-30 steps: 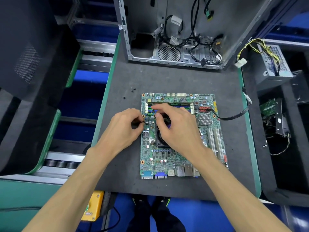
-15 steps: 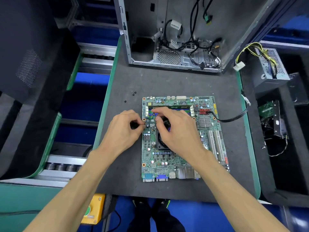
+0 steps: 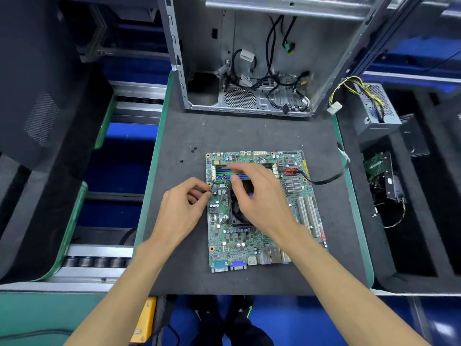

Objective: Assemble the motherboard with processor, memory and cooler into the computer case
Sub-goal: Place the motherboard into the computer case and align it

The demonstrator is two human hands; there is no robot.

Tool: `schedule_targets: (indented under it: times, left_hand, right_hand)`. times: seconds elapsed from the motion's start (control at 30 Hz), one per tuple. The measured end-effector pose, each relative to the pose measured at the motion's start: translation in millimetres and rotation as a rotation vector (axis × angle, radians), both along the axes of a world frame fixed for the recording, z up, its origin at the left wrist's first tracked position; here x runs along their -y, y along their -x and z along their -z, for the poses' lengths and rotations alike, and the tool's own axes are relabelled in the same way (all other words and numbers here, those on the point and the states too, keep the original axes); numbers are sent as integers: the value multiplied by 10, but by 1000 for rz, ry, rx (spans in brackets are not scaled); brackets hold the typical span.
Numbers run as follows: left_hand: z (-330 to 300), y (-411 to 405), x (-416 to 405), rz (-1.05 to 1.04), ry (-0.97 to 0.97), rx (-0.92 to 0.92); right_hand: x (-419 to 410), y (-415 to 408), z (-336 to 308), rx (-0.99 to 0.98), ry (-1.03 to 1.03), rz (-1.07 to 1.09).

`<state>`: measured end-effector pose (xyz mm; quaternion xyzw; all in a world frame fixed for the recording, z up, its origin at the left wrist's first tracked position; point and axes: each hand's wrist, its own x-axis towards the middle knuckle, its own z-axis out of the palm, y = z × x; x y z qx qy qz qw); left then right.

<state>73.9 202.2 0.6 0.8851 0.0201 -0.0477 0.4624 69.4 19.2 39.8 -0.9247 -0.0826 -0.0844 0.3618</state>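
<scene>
The motherboard [image 3: 259,236] lies flat in the middle of the dark mat [image 3: 249,131]. It looks thin, stiff and easy to break, so I would lift it by its bare edges. The black cooler [image 3: 239,213] sits on it. The left hand [image 3: 182,211] pinches the cooler's thin wire [image 3: 220,179] at 9 o'clock. The right hand [image 3: 259,196] rests over the cooler, fingers loose. The open computer case [image 3: 249,58] stands at 12 o'clock, with tiny screws [image 3: 193,149] nearby at 11.
</scene>
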Motion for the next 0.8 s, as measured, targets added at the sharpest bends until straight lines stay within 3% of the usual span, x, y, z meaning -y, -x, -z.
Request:
schedule_targets:
  times: [0.17, 0.33, 0.4, 0.8]
  left_hand:
    - [-37, 46, -7, -118, 136, -261]
    - [-163, 70, -2, -130, 350, -576]
    - [-193, 68, 14, -106, 356, -620]
    - [-153, 4, 73, -95, 292, -660]
  right_hand:
    - [296, 204, -151, 34, -47, 214]
    - [890, 502, -51, -483, 257, 468]
    - [1045, 650, 47, -558, 216, 517]
    - [1147, 432, 258, -525, -139, 654]
